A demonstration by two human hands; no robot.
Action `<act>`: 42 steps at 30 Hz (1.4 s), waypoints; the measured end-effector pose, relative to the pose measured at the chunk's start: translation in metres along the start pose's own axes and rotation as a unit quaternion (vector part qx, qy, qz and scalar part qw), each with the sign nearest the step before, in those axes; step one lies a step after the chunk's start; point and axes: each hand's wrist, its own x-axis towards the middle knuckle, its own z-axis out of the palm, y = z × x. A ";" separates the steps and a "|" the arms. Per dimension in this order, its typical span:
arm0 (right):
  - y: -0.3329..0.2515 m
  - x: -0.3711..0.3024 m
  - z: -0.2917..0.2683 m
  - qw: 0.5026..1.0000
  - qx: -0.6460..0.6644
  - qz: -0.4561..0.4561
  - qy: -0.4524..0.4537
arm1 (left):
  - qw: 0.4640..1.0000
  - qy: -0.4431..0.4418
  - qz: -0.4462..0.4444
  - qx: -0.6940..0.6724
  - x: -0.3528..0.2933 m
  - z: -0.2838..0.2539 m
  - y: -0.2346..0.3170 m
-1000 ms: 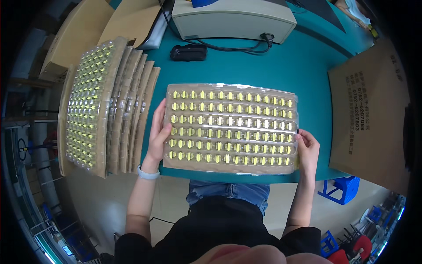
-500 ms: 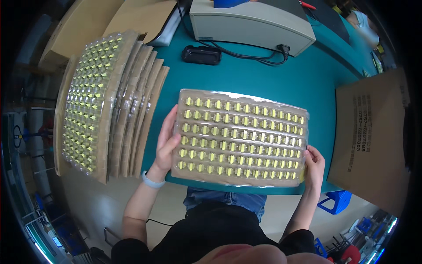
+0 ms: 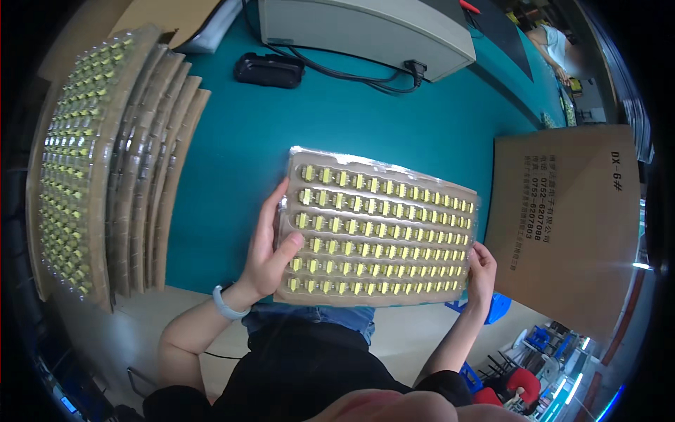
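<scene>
A clear plastic blister tray (image 3: 376, 234) with brown cardboard under it is held between my two hands at the table's near edge. Rows of small yellow components fill its pockets. My left hand (image 3: 269, 252) grips the tray's left side, thumb on top and fingers along the edge. On the opposite short side, my right hand (image 3: 482, 271) pinches the lower right edge. The tray is tilted a little, its left end seeming higher. Farther left, a stack of similar filled trays (image 3: 77, 155) with cardboard sheets between them leans over the table's left side.
A large cardboard box (image 3: 562, 218) stands at the right. At the back of the green table (image 3: 365, 119) are a beige device (image 3: 365, 35) with a black power cable (image 3: 365, 83) and a black plastic case (image 3: 269, 70). Another person (image 3: 555, 53) is at the far right.
My view has swung to the right, so the stack and the device sit farther left. The tray's left end has come up slightly, still in both hands.
</scene>
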 end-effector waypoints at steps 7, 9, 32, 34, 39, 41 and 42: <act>-0.010 -0.009 -0.004 0.973 -0.113 -0.102 0.175 | 0.868 0.056 0.131 0.476 0.034 0.032 0.049; -0.018 -0.010 -0.004 0.964 -0.143 -0.125 0.185 | 0.808 -0.135 0.201 0.538 0.045 0.047 0.062; -0.156 -0.008 0.228 0.673 -0.476 -0.549 -0.139 | 0.548 -0.295 0.081 0.778 0.030 0.080 0.072; -0.158 -0.011 0.233 0.667 -0.486 -0.551 -0.122 | 0.549 -0.288 0.073 0.781 0.029 0.082 0.073; -0.158 -0.008 0.231 0.644 -0.508 -0.563 -0.102 | 0.540 -0.305 0.071 0.781 0.033 0.085 0.074; -0.163 -0.007 0.234 0.643 -0.509 -0.561 -0.112 | 0.521 -0.331 0.073 0.783 0.033 0.085 0.075; -0.163 -0.008 0.234 0.641 -0.506 -0.564 -0.121 | 0.523 -0.316 0.068 0.789 0.032 0.085 0.075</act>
